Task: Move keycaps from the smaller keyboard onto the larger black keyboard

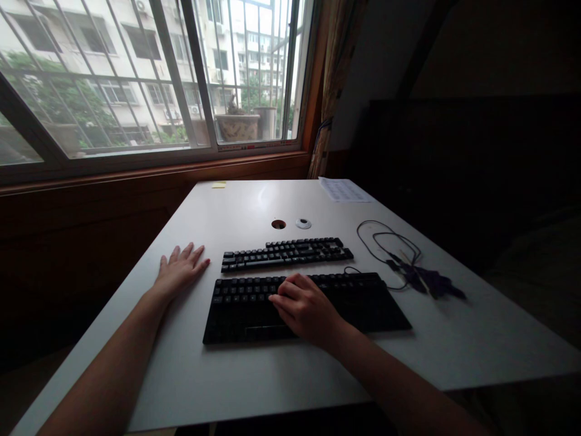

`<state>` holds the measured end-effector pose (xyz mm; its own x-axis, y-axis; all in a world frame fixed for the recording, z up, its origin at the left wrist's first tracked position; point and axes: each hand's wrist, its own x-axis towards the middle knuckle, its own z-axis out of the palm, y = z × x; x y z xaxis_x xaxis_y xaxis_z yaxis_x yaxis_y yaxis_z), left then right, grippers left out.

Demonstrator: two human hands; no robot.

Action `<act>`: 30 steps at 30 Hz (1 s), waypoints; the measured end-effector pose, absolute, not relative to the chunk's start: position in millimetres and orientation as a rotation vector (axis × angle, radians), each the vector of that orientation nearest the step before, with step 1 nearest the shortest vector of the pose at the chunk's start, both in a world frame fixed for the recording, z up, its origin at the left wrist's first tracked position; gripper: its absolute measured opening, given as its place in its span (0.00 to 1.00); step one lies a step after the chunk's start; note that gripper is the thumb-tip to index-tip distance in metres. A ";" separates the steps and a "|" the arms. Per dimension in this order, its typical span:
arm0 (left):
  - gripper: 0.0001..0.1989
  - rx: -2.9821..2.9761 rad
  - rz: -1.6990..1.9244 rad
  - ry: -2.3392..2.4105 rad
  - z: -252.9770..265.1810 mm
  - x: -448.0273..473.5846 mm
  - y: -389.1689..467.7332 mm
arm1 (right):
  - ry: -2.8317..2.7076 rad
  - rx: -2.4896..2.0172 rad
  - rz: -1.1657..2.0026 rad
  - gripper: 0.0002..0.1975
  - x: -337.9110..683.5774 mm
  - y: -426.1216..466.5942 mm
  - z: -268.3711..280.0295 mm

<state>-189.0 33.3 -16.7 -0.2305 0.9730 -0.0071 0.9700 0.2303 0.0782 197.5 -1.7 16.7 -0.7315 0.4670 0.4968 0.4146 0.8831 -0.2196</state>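
A black keyboard [245,312] lies on the white table in front of me. Keycaps stand on its upper rows, while the lower part looks bare apart from a long bar. My right hand [303,306] is over its middle, thumb and fingers pinched at the end of a keycap row. What they grip looks like a keycap, mostly hidden by the fingers. Behind the keyboard, loose black keycaps [285,255] are laid out in rows. My left hand [179,269] rests flat on the table to the left, fingers spread, holding nothing.
A black cable [385,233] is coiled on the right beside a dark purple item [436,283]. Farther back are a round cable hole [278,224], its white cover [303,223], printed paper [345,190] and a yellow note [219,184]. A barred window is beyond the table.
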 end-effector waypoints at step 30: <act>0.37 1.914 0.067 2.430 -20.0 -192.5 34.7 | -2.605 -0.633 -0.130 0.10 191.9 -5.4 15.1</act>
<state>-192.5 34.7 -20.0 -0.2337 0.9722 -0.0105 0.9702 0.2339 0.0632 191.9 -5.4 15.1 -0.7913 0.4129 0.4509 0.4558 0.8900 -0.0151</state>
